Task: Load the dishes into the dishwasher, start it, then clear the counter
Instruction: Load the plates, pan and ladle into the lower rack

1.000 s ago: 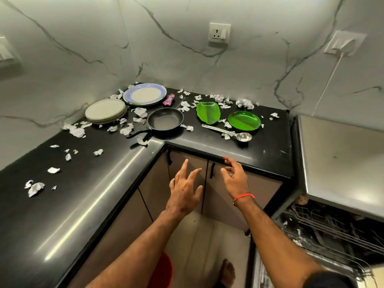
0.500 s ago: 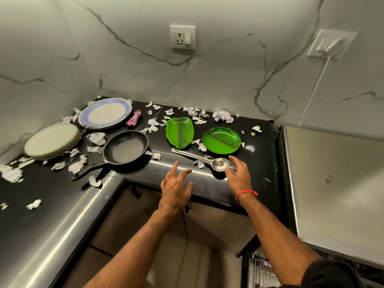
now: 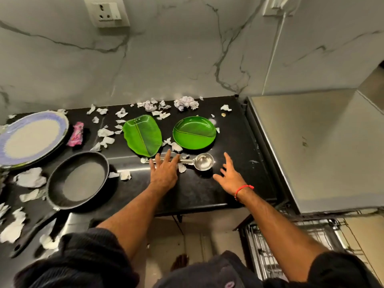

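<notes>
Dishes wait on the black stone counter (image 3: 197, 190) as both hands reach in, holding nothing.

Left hand (image 3: 164, 171), fingers spread, lies over the handle of the steel scoop-shaped ladle (image 3: 202, 162); whether it touches is unclear. Right hand (image 3: 230, 177) hovers open just beside the ladle's bowl, below the round green plate (image 3: 194, 132). Leaf-shaped green plate (image 3: 142, 135) and black frying pan (image 3: 78, 179) sit further left.

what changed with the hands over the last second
Both hands reached forward from in front of the cabinets to over the counter. The left hand now lies, fingers spread, over the steel ladle's handle; the right hand hovers open beside its bowl. Nothing is gripped. Pan, green plates and paper scraps stayed put.
</notes>
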The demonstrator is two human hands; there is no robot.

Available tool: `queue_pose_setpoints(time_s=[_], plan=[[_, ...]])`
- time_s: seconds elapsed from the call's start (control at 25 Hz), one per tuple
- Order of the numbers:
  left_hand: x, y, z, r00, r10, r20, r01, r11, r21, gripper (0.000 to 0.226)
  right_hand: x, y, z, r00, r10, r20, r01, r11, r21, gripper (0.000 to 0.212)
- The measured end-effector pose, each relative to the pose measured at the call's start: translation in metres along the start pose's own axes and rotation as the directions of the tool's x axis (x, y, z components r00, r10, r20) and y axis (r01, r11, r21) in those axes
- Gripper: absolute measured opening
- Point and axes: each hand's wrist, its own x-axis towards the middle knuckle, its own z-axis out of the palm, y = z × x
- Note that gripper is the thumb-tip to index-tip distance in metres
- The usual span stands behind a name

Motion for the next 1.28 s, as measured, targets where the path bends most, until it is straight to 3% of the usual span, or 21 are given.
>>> queue_pose_setpoints(time_s=[0.16, 0.32, 0.48, 0.68, 0.84, 1.0, 1.16, 1.28], plan=[[0.03, -0.02, 0.002, 0.984, 0.15, -0.096, -0.145, 0.988, 0.059, 0.027, -0.002, -0.004, 0.005, 0.992, 0.076, -0.097, -0.058, 0.982, 0.182, 0.095], [0.046, -0.024, 0.003, 0.942, 0.261, -0.212, -0.281, 0.957, -0.074, 0.019, -0.013, -0.005, 0.013, 0.972, 0.139, -0.188, -0.079, 0.952, 0.295, 0.092], [0.04, -0.016, 0.0, 0.895, 0.261, -0.361, -0.351, 0.913, -0.208, 0.013, -0.037, -0.006, 0.014, 0.954, 0.177, -0.242, -0.087, 0.935, 0.343, 0.087], [0.001, 0.05, -0.019, 0.865, 0.281, -0.415, -0.406, 0.879, -0.25, 0.019, -0.076, -0.008, 0.002, 0.947, 0.122, -0.297, 0.008, 0.916, 0.4, 0.071], [-0.064, 0.151, -0.007, 0.837, 0.496, -0.23, -0.545, 0.793, -0.272, 0.042, -0.117, 0.005, -0.031, 0.92, 0.141, -0.366, 0.113, 0.8, 0.59, 0.051], [-0.149, 0.256, 0.024, 0.733, 0.68, -0.029, -0.676, 0.724, -0.135, 0.063, -0.175, 0.061, -0.095, 0.765, 0.313, -0.562, 0.309, 0.587, 0.748, 0.025], [-0.207, 0.338, 0.072, 0.589, 0.792, 0.16, -0.728, 0.606, -0.321, 0.065, -0.266, 0.147, -0.16, 0.702, 0.358, -0.616, 0.318, 0.617, 0.72, 0.022], [-0.227, 0.369, 0.117, 0.58, 0.736, 0.349, -0.632, 0.677, -0.377, 0.051, -0.318, 0.207, -0.191, 0.651, 0.431, -0.625, 0.278, 0.631, 0.724, 0.02]])
